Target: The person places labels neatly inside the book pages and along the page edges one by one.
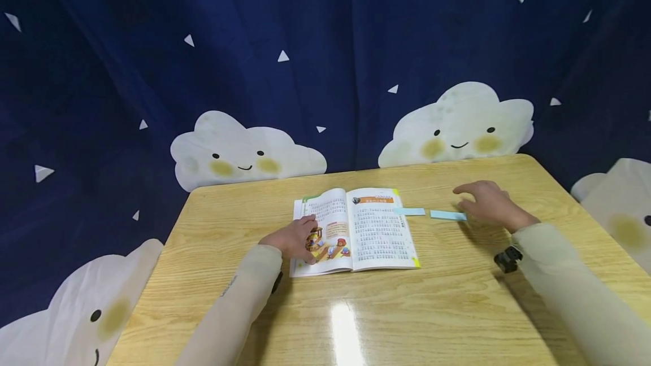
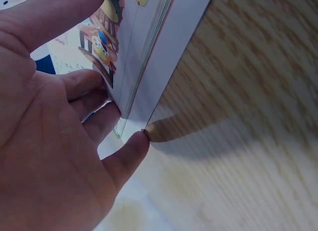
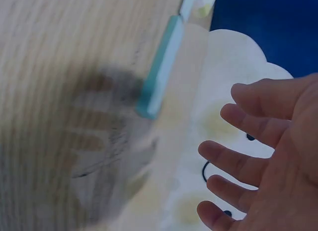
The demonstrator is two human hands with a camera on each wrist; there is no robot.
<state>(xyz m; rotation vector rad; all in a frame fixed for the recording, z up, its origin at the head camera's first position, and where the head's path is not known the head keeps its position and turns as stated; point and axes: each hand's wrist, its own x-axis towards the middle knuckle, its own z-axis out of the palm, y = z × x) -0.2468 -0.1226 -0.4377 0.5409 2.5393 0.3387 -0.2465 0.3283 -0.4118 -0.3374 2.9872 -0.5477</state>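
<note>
On the left, we are seeing a pale sleeve (image 1: 239,292) of soft-looking cloth, and from it the left hand (image 1: 291,240) is reaching onto an open book (image 1: 356,233). Its fingers are lying spread on the left page (image 1: 333,206), and in the left wrist view the little finger is touching the thin paper edge. The book is lying on the table (image 1: 432,309), a yellowish wood surface with fine grain — its left page is bulging softly and showing a colourful drawing (image 1: 333,248), while its right page (image 1: 383,236) is carrying rows of small print. Further right, a flat light-blue strip (image 1: 413,212) is crossing the book's right edge. Just beside it, a straight light-blue bar (image 1: 447,216) with a teal side is lying on the wood. Near this bar, the right hand (image 1: 489,205) is hovering — its fingers are standing apart, slightly bent. Behind, a dark-blue curtain (image 1: 346,44) is hanging in folds, bearing rounded white clouds (image 1: 239,148).
</note>
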